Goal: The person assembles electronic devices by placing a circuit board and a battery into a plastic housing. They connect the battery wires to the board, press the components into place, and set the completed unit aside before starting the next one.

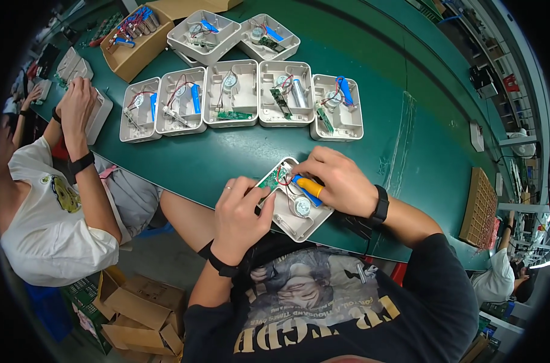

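A light grey plastic housing point(283, 221) sits tilted at the table's near edge, between my hands. My left hand point(242, 213) grips its left side, with fingertips at the green circuit board point(278, 176). My right hand point(341, 181) reaches in from the right, fingers pinched together near the red wires and the board's end. What those fingertips hold is hidden. One right finger wears a yellow finger cot point(310, 186) and lies over the blue battery point(315, 200). A round metal speaker-like part point(300, 207) lies inside the housing, with thin wires around it.
Several similar housings point(232, 92) with boards, wires and batteries stand in a row across the green table point(384, 145). Behind them, a cardboard box point(125, 63) holds wired batteries. To the left a co-worker's hands point(78, 106) handle another housing. A brown gridded tray point(477, 206) stands at the right.
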Demonstrator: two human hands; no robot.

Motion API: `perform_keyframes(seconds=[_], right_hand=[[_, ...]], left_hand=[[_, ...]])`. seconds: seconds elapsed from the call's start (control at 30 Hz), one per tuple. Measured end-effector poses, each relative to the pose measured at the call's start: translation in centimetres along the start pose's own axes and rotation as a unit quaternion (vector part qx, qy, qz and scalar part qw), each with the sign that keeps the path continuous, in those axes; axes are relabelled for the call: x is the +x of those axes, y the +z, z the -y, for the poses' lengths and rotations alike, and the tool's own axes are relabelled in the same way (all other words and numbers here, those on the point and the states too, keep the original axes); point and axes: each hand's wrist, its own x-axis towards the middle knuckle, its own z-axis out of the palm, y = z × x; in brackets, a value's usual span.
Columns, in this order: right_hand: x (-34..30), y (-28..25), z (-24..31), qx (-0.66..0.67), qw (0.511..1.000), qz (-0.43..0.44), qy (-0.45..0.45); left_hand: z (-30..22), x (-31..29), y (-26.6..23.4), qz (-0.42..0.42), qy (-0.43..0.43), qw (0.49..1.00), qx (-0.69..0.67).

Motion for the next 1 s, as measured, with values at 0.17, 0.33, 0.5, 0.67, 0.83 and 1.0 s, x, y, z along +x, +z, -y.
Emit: perform_keyframes(seconds=[0.17, 0.33, 0.5, 0.67, 0.83, 1.0], right_hand=[[0.3, 0.6, 0.3, 0.07, 0.996, 0.019, 0.049], [-3.2, -1.4, 0.5, 0.137, 0.979, 0.048, 0.146], [-5.0, -2.7, -0.9, 0.167, 0.955, 0.144, 0.199], [-7.8, -4.5, -2.1, 0.292, 0.908, 0.173, 0.246], [-12.9, -6.3, -6.0, 0.437, 0.842, 0.089, 0.304], [-17.0, -12.6, -10.6, 0.409, 0.846, 0.003, 0.341]], left_hand=[[-0.2, -0.2, 0.0, -0.001, -0.003, 1.0, 0.001], [-0.3, -0.3, 0.2, -0.005, 0.004, 1.0, -0.004], [-0.6, 0.4, 0.5, 0.006, 0.021, 1.0, -0.02], [-2.4, 2.5, 2.1, 0.04, 0.048, 0.997, -0.038], [-4.6, 6.2, 2.4, 0.07, 0.063, 0.987, -0.133], [-4.7, 8.1, 4.0, 0.103, 0.146, 0.984, -0.005]])
